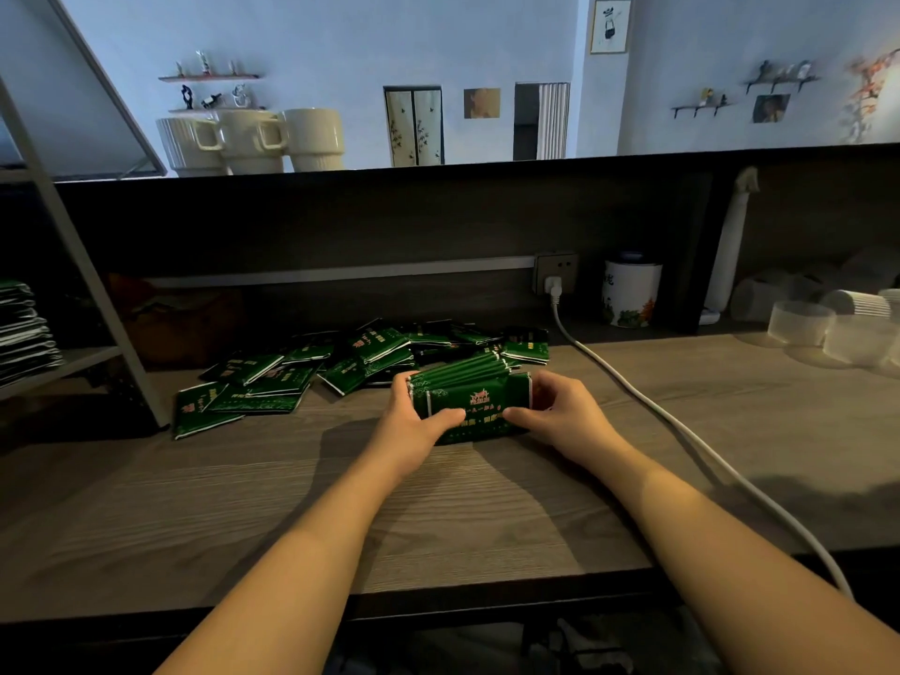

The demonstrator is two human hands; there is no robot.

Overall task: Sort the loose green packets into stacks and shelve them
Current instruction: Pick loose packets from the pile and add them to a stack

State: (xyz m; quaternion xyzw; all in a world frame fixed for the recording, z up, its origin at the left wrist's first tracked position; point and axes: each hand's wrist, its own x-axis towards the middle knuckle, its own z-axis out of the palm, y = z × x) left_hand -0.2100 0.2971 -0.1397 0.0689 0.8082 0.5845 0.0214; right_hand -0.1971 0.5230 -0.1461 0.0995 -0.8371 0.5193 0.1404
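Green foil packets, gathered into a block (470, 406), stand on edge on the wooden worktop (487, 504), just in front of the loose pile (341, 365). Both hands, left (414, 421) and right (560, 414), curl around its ends, squaring it for shelving.

Both arms reach forward, left hand (414, 421) and right hand (560, 414) gripping with curled fingers (450, 417)

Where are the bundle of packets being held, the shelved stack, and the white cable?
Held bundle of green packets (470, 404), head view: on its front face, between the thumbs.
Shelved stack of packets (22, 333), head view: on its layered edges.
White cable (647, 406), head view: on its midsection crossing the table.
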